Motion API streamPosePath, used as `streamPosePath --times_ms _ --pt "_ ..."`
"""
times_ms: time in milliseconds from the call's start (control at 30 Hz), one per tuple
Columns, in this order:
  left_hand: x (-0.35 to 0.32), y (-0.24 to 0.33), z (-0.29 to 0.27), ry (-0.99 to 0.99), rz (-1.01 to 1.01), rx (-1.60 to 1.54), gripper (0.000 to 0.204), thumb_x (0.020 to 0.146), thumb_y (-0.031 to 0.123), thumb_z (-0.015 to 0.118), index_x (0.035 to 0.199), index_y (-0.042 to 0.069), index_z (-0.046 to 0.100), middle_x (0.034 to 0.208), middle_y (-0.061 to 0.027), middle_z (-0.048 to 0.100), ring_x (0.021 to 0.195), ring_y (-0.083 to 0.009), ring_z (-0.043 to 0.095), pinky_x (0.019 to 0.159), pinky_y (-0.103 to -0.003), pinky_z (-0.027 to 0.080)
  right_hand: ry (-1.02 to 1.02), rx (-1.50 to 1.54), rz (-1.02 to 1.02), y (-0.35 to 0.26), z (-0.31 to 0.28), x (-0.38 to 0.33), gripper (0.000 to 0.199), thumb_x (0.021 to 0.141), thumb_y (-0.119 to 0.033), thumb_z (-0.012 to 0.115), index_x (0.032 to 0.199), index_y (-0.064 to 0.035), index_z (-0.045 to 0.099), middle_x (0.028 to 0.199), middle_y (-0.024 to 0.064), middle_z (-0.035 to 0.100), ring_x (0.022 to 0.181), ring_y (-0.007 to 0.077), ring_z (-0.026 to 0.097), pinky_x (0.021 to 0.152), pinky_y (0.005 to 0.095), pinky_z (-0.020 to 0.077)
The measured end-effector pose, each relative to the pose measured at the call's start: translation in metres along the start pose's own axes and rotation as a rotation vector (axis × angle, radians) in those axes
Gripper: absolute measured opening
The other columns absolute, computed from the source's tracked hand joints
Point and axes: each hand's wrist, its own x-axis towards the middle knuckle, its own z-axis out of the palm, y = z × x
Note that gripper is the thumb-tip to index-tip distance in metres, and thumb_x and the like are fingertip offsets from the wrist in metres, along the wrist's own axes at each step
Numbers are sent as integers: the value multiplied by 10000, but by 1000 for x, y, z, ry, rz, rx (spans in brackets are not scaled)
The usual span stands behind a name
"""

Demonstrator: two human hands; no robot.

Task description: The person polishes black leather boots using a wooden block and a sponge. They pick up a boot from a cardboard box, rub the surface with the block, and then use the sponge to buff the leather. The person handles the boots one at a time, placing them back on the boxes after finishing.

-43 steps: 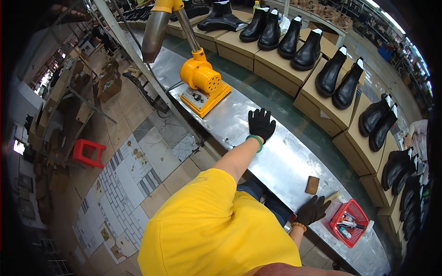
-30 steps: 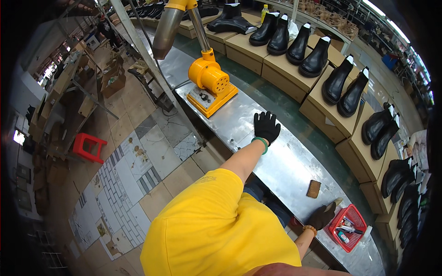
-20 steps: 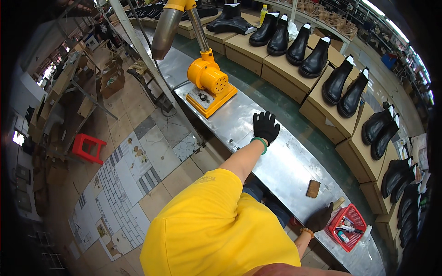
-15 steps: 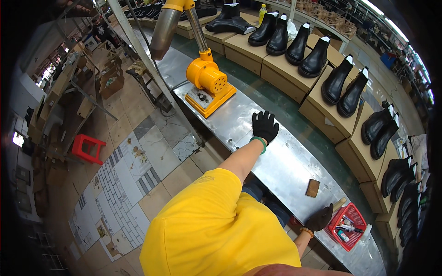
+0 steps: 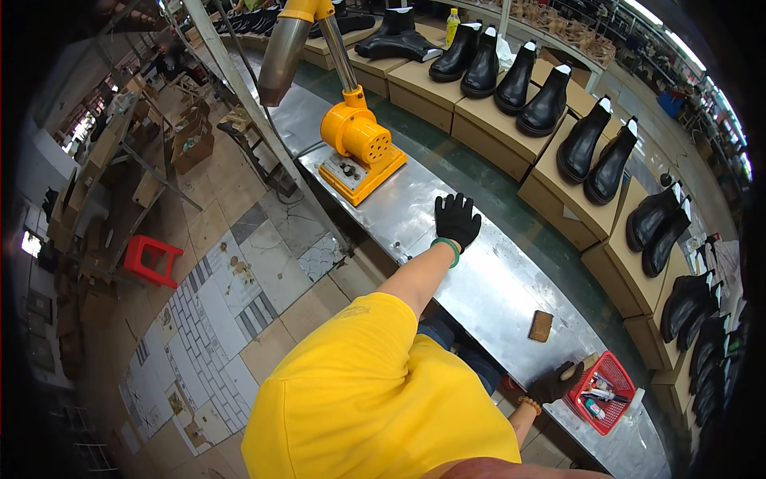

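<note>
From up here I see my left hand (image 5: 456, 219), in a black glove with a green cuff, lying flat and spread on the steel table (image 5: 487, 287), fingers released and holding nothing. It rests just short of the yellow machine (image 5: 359, 152) that stands farther along the same table. My right hand (image 5: 556, 385), also gloved in black, is down at the near edge of the table, touching the rim of a red basket (image 5: 604, 391) filled with small tools; I cannot tell whether it is grasping anything. A small brown block (image 5: 541, 326) lies on the table between my two hands, apart from both. Black boots (image 5: 594, 148) stand in pairs on cardboard boxes (image 5: 479, 112) beyond the table
</note>
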Motion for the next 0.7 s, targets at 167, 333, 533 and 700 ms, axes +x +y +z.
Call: streamPosePath --times_ms 167,333,533,700 --pt "1 -2 -1 -9 -1 13 455 800 393 552 1166 124 571 1200 -93 544 1173 -286 447 1059 -514 220 -14 -28 -7 -3 0 -3 342 920 -122 568 1228 12 505 1255 137 532 1132 253 517 994 347 390" --pt "2 4 23 28 64 -102 386 775 350 576 1116 172 564 1173 -86 540 1157 -272 456 1037 -503 255 -126 88 -39 -3 -8 3 365 893 -81 585 1235 21 507 1224 141 563 1088 257 553 942 347 444" --pt "-6 10 56 239 306 -213 274 782 222 573 1045 146 585 1089 -101 574 1083 -308 484 946 -466 320 27 -69 -140 -1 -33 39 217 814 -171 693 970 -24 665 935 137 673 880 296 640 798 385 499" --pt "-17 39 24 132 349 138 374 890 392 489 1098 108 618 1128 -99 615 969 -290 584 745 -456 432 -147 -410 68 -36 -78 73 331 834 -421 598 868 -97 655 864 86 655 755 289 640 658 404 509"
